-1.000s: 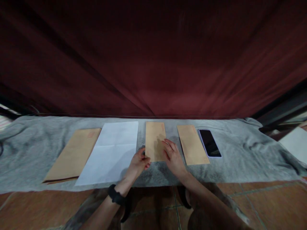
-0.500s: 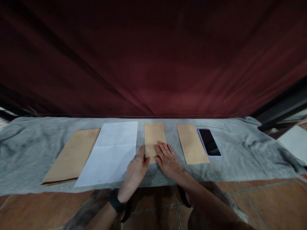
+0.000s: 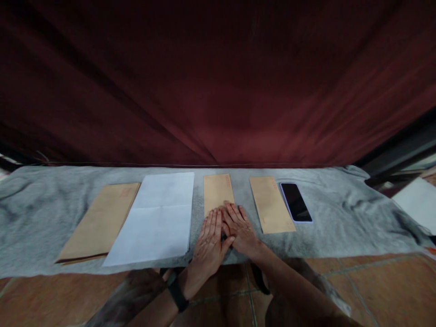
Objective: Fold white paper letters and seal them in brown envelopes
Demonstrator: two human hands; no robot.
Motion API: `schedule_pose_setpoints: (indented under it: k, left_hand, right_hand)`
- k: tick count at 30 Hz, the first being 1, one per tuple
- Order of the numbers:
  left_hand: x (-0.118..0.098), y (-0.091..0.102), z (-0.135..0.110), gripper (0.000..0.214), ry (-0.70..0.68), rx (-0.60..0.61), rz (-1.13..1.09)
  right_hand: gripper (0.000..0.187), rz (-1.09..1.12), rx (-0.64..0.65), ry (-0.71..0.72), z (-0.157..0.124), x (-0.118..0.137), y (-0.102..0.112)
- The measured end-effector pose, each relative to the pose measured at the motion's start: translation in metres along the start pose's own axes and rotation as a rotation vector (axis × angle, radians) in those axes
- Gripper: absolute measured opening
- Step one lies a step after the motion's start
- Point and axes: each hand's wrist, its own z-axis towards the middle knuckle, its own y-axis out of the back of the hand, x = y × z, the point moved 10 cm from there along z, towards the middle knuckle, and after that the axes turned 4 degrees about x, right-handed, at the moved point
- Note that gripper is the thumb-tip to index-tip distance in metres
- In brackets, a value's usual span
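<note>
A brown envelope (image 3: 217,188) with red print lies in the middle, its near half covered by my hands. My left hand (image 3: 210,243) rests flat on its near end, fingers stretched forward and side by side, thumb out to the right. Beside it, my right hand (image 3: 240,229) also lies flat on the envelope, fingers extended. The two hands touch or slightly overlap at the fingers and thumbs. To the right is a second brown envelope (image 3: 272,204). Left of my hands lies a sheet of white paper (image 3: 160,222) with a crease across it, perhaps a stack.
A pile of larger brown envelopes (image 3: 98,222) lies at the left. A phone (image 3: 296,202) in a lilac case sits at the right. Grey cloth (image 3: 340,218) covers the table, and a dark red curtain (image 3: 218,91) hangs behind. White paper (image 3: 417,204) shows at the far right.
My left hand has moved right and flattened from a sideways pose onto the near end of the middle envelope, against my right hand. My right hand has barely moved.
</note>
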Motion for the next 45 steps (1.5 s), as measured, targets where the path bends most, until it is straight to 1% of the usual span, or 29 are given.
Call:
schedule_pose_setpoints:
  k: [7,10,13,17,19,22,27,33,38,45]
  left_hand:
    - [-0.002,-0.002,-0.001,0.085,-0.052,0.019,0.062]
    - [-0.004,-0.001,0.0,0.08,-0.082,0.069,0.077]
    - [-0.006,0.003,0.0,0.073,-0.107,0.11,0.078]
    - [-0.006,0.005,0.001,0.072,-0.113,0.135,0.067]
    - [-0.006,0.004,0.002,0.073,-0.121,0.147,0.07]
    - [-0.006,0.001,0.002,0.074,-0.14,0.163,0.081]
    - [-0.006,-0.001,0.0,0.077,-0.162,0.151,0.129]
    - [-0.005,-0.005,-0.001,0.078,-0.167,0.159,0.145]
    - [-0.006,-0.003,0.001,0.078,-0.155,0.188,0.109]
    - [-0.008,-0.006,0.001,0.078,-0.135,0.179,0.109]
  right_hand:
    - [0.053,0.01,-0.019,-0.018,-0.002,-0.011,0.009]
    - [0.052,0.039,-0.024,-0.055,-0.002,-0.02,0.01]
    - [0.052,0.081,0.0,-0.08,0.003,-0.03,0.01]
    - [0.052,0.113,0.071,-0.1,0.019,-0.042,0.005]
    - [0.052,0.11,0.08,-0.113,0.03,-0.046,0.004]
    - [0.052,0.104,0.07,-0.133,0.047,-0.049,0.002]
    - [0.055,0.098,0.05,-0.201,0.072,-0.057,-0.002]
    - [0.056,0.083,0.02,-0.255,0.088,-0.064,-0.004]
    - [0.058,0.075,0.032,-0.278,0.085,-0.06,-0.004]
    - [0.061,0.077,0.051,-0.23,0.051,-0.038,-0.003]
